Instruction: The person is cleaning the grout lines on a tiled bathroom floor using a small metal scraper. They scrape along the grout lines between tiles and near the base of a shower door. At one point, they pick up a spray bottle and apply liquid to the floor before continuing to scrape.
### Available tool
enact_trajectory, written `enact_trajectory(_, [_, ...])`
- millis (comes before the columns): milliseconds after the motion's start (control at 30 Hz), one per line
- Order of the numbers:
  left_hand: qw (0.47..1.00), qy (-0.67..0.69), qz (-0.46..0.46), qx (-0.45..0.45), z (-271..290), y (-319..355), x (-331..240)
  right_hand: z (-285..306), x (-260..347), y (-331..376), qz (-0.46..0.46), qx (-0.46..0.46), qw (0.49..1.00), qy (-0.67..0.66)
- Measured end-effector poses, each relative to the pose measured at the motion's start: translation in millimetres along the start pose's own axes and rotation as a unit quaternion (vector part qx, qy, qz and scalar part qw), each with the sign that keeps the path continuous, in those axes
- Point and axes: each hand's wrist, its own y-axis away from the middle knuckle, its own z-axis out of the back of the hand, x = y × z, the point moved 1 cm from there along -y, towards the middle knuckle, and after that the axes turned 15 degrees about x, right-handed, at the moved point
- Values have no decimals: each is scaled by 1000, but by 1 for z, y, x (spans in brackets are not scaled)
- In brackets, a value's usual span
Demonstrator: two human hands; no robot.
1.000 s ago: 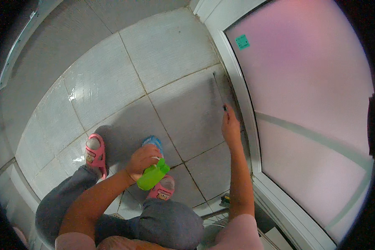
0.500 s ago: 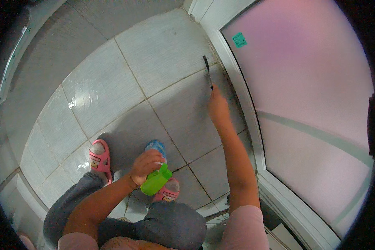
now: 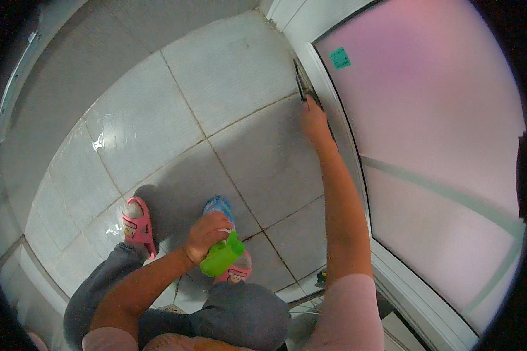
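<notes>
My left hand (image 3: 207,231) is closed around a spray bottle (image 3: 222,257) with a bright green head and a blue-and-white body, low over the floor between my feet. Stretched forward to the right, my right hand (image 3: 314,121) grips a thin, dark, long-handled tool, perhaps a narrow brush (image 3: 299,77). The tool lies along the seam where the tiles meet the white door frame (image 3: 337,99). Its working end is too small to make out clearly.
Grey floor tiles (image 3: 246,64) have dark grout lines, with wet, shiny patches on the left. A frosted pinkish door panel (image 3: 427,117) with a green sticker (image 3: 339,58) stands on the right. My feet wear pink sandals (image 3: 138,221). A metal strip (image 3: 17,82) runs along the upper left.
My right hand has moved forward and to the right, bringing the dark tool from the open tile up against the door frame's edge. My left hand with the spray bottle has barely shifted.
</notes>
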Motion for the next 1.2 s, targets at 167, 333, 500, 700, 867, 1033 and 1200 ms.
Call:
enact_trajectory(167, [1000,-10,1,4,11,-9,1,-9,-38,9,18,3,998,57])
enact_trajectory(333, [1000,-7,-13,10,3,7,7,-6,-6,7,20,9,998,57])
enact_trajectory(500, [998,51,-2,42,-2,0,8,-1,-26,-16,-4,7,996,87])
enact_trajectory(700, [1000,7,-13,16,10,-6,-2,-10,-55,87,-125,45,990,47])
enact_trajectory(867, [999,26,-8,30,1,-18,1,-2,-61,75,-103,-37,991,78])
enact_trajectory(1033, [997,-47,-11,53,0,-9,10,-13,-123,139,-212,-13,975,56])
enact_trajectory(1200, [1000,8,-8,26,2,-9,1,-22,-196,252,-217,-11,975,53])
